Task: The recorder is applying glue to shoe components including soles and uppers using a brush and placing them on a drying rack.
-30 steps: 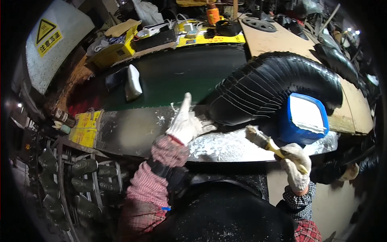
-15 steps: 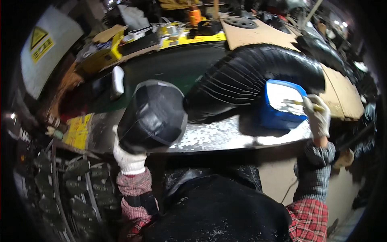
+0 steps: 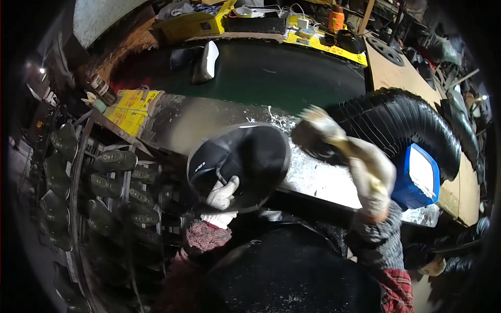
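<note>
My left hand [image 3: 222,195], in a white glove, grips the near edge of a black, wide-mouthed, bowl-shaped piece [image 3: 261,161]. Its hollow is tilted up toward me, and a small white mark shows inside. In my gloved right hand [image 3: 373,175] is a brush [image 3: 326,128] with pale bristles, smeared by motion, above the bench to the right of the piece. A blue tub [image 3: 403,188] of white paste stands at the bench's right, beyond the right hand. Behind it curves a long stack of nested black pieces [image 3: 402,122].
The metal bench [image 3: 318,180] is spotted with white. On the dark green surface [image 3: 255,78] behind it lies a black-and-white shoe [image 3: 206,65]. A rack of dark soles [image 3: 115,160] stands at left. Yellow boxes [image 3: 193,26] and an orange bottle [image 3: 335,20] are at the back.
The black piece has turned from its closed outside to its open hollow. My right hand has left the blue tub and moved left with the brush. The view has shifted.
</note>
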`<state>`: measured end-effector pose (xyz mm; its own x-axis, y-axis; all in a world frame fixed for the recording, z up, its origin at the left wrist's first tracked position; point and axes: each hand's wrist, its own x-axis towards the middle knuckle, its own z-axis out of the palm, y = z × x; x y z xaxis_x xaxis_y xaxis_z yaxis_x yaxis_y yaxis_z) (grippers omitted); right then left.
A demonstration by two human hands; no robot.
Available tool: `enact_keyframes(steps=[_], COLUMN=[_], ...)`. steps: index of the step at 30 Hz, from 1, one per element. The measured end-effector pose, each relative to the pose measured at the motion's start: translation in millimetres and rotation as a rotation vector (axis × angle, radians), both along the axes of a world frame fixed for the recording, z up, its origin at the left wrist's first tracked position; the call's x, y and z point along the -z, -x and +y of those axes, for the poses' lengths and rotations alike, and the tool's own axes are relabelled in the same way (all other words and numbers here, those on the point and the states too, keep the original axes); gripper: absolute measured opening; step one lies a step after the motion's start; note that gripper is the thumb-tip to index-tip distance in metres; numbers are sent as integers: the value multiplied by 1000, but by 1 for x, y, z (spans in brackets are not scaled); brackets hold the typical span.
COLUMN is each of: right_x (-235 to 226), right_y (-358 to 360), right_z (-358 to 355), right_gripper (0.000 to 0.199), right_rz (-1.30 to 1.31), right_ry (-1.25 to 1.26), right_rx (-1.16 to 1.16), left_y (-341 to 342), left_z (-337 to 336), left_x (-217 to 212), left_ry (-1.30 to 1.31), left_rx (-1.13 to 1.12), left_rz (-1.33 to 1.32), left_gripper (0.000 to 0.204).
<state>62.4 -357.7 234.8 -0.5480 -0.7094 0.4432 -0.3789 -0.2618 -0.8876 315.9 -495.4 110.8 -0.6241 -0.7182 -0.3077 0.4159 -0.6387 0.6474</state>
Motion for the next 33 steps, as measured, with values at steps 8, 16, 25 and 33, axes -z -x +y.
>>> enact_keyframes(steps=[8, 16, 25, 33], right_x=[37, 1, -21, 16], right_y=[-17, -35, -79, -11], right_z=[-76, -95, -34, 49], right_gripper=[23, 19, 22, 19], right_rz=[-116, 243, 141, -199], right_ry=[-133, -42, -221, -238], right_rx=[-191, -82, -923, -17], left_y=[-11, 9, 14, 32], left_z=[-22, -17, -41, -26], left_x=[-36, -35, -68, -98], left_ry=[303, 187, 279, 1133], left_rx=[-83, 59, 24, 46], left_rz=[-188, -83, -122, -554], left_gripper=[29, 22, 17, 15])
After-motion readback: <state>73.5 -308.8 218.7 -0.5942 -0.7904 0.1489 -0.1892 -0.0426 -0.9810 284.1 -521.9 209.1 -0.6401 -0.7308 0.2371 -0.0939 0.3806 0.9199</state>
